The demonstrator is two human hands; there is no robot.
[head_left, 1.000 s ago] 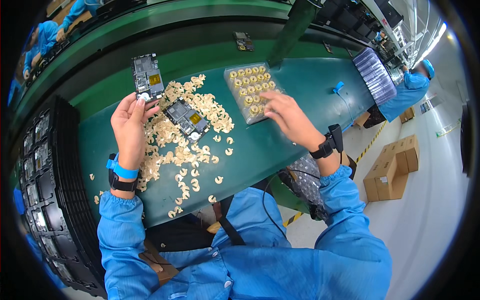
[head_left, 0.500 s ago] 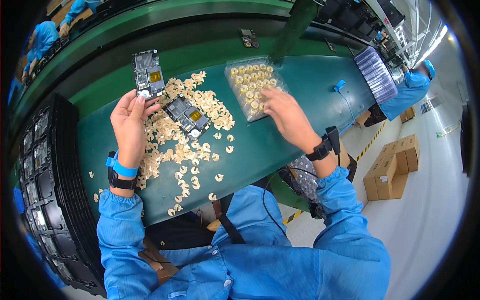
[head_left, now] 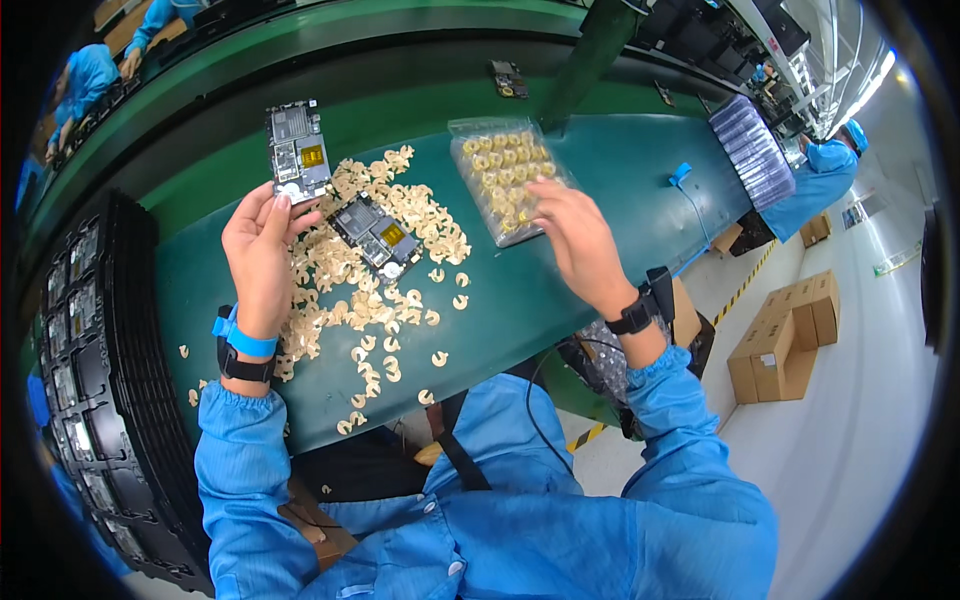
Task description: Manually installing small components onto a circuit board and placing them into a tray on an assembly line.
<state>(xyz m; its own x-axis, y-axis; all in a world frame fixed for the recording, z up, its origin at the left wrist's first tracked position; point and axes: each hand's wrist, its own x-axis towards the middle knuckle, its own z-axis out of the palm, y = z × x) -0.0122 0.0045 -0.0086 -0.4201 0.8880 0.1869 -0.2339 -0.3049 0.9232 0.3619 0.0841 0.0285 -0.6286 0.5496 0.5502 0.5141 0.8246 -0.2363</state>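
Observation:
My left hand is closed on the lower end of a circuit board, held up at the far edge of the belt. A second circuit board lies on a heap of small cream, C-shaped pieces. My right hand reaches over the right side of a clear plastic tray with rows of round yellowish parts. Its fingers are bent together at the parts; what lies between the fingertips is hidden.
Stacked black trays with boards stand at the left. Another board lies beyond the green post. A blue cord clip and a ribbed clear tray stack are farther right. Cardboard boxes sit on the floor. Co-workers sit beyond.
My right hand has shifted slightly to the right and down at the tray, which has tilted a little. The left hand keeps its grip on the board in nearly the same place.

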